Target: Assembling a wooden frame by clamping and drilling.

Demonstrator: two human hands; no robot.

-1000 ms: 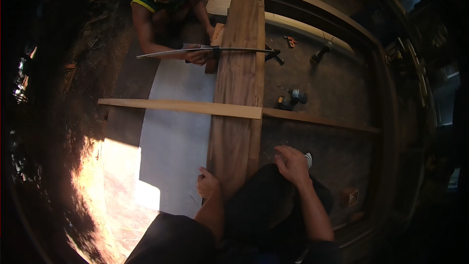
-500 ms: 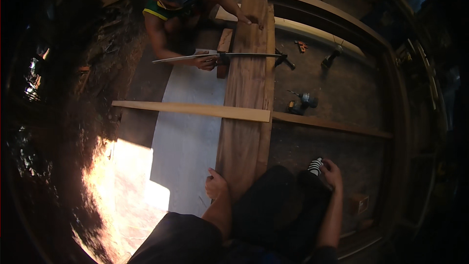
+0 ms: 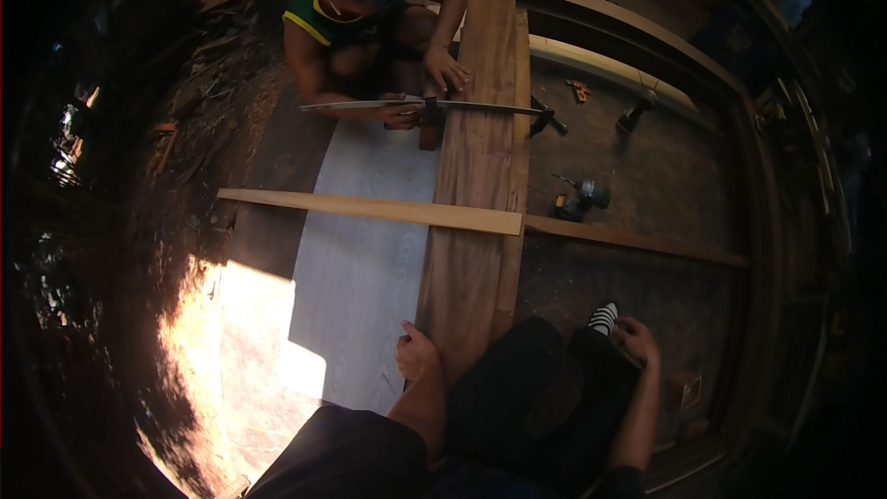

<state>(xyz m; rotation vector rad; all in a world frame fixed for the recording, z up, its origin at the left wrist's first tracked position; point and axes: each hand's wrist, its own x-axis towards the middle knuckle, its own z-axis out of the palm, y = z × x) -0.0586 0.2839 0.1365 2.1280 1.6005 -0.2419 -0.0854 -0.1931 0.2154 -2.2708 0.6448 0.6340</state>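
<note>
The left hand's fingers (image 3: 403,359) curl at the near left edge of a wide plank (image 3: 471,263), thumb raised; whether they grip it I cannot tell. The right hand (image 3: 637,342) is bent beside a black-and-white striped shoe (image 3: 602,318), fingers partly curled; whether they pinch anything is not clear.

The plank runs away from the person's legs, medium brown with darker lengthwise grain, a narrow lighter strip (image 3: 514,222) along its right side. A pale batten (image 3: 370,208) lies across it, reaching well out to the left. Farther off, a bar clamp (image 3: 480,108) spans the plank; a co-worker's hand (image 3: 401,115) holds its left part, and the other hand (image 3: 447,69) rests fingers spread at the plank's edge.

Left of the plank is a grey, faintly grained board (image 3: 356,268). To the right, a dark wooden frame (image 3: 739,139) with a crossbar (image 3: 637,240) surrounds a dim brown floor (image 3: 637,286), holding two power drills (image 3: 584,198) and an orange tool (image 3: 579,90). Strong sunlight falls at lower left; elsewhere the place is shadowy. A small box (image 3: 685,391) sits at lower right, its inside too dark to read.
</note>
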